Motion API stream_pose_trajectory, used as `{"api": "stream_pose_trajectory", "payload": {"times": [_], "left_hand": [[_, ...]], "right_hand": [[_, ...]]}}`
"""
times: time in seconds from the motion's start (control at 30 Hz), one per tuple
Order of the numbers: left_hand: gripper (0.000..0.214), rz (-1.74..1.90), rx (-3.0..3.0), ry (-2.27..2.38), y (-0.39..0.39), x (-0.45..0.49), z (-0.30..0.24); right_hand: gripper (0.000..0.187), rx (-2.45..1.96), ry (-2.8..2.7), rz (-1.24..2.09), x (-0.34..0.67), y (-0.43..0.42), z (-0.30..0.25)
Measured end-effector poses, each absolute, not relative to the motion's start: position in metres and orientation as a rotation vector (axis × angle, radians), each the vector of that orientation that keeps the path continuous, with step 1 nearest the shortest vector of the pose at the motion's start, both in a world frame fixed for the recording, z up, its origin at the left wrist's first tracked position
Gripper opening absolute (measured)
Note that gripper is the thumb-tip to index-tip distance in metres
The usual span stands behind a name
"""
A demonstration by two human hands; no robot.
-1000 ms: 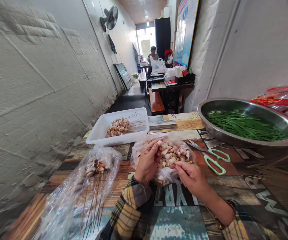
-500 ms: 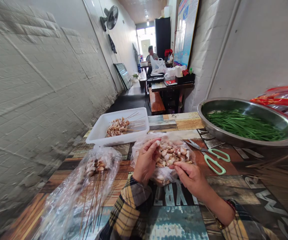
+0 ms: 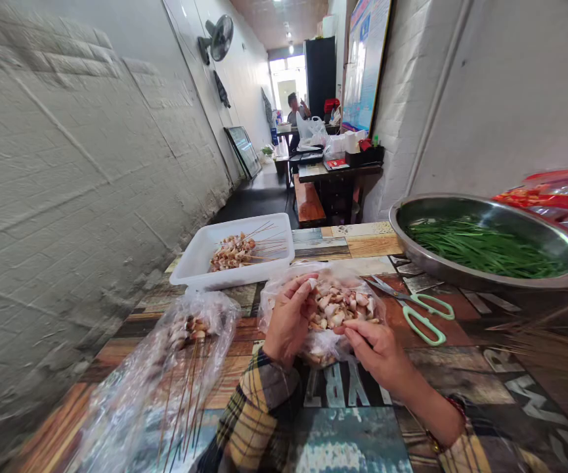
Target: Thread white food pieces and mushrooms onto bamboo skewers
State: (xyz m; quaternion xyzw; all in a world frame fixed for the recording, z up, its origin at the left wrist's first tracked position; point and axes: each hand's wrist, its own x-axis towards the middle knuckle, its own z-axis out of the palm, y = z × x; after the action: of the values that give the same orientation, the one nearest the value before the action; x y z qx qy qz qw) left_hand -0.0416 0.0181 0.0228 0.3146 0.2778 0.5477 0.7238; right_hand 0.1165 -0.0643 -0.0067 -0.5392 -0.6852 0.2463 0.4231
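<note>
My left hand (image 3: 291,315) is closed in a pinch on a small pale piece of meat (image 3: 312,283), over the left side of an open clear plastic bag (image 3: 271,299). Cut pale meat pieces (image 3: 335,309) fill the bag. At its near right edge my right hand (image 3: 375,348) is closed, thumb against forefinger, on a thin skewer mostly hidden by the hand. Just right of the bag lie scissors (image 3: 424,318) with light green handles. Left of my hands, loaded skewers (image 3: 192,328) rest on crumpled clear plastic (image 3: 121,401).
A white tray (image 3: 190,266) holding meat skewers (image 3: 234,251) stands at the table's far left. On the right is a steel basin (image 3: 461,279) of green stalks (image 3: 485,246). Thin bare sticks (image 3: 554,328) lie at the right edge. A person (image 3: 296,112) sits far back.
Both my hands stay nearly where they were, still pinched. In the background, the seated person has raised a hand.
</note>
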Motion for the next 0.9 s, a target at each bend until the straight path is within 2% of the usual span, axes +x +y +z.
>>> {"api": "stream_pose_trajectory", "payload": {"times": [0.37, 0.5, 0.9], "left_hand": [[0.036, 1.186, 0.765, 0.678, 0.0162, -0.0422, 0.0238], [0.030, 1.192, 0.749, 0.653, 0.0171, -0.0402, 0.0222], [0.034, 1.190, 0.811, 0.686, 0.0168, -0.0392, 0.0208]], "right_hand": [[0.036, -1.360, -1.706, 0.607, 0.1156, -0.0648, -0.0047], [0.037, -1.372, -1.703, 0.609, 0.1158, -0.0646, -0.0055], [0.038, -1.356, -1.727, 0.582, 0.1166, -0.0635, -0.0083]]}}
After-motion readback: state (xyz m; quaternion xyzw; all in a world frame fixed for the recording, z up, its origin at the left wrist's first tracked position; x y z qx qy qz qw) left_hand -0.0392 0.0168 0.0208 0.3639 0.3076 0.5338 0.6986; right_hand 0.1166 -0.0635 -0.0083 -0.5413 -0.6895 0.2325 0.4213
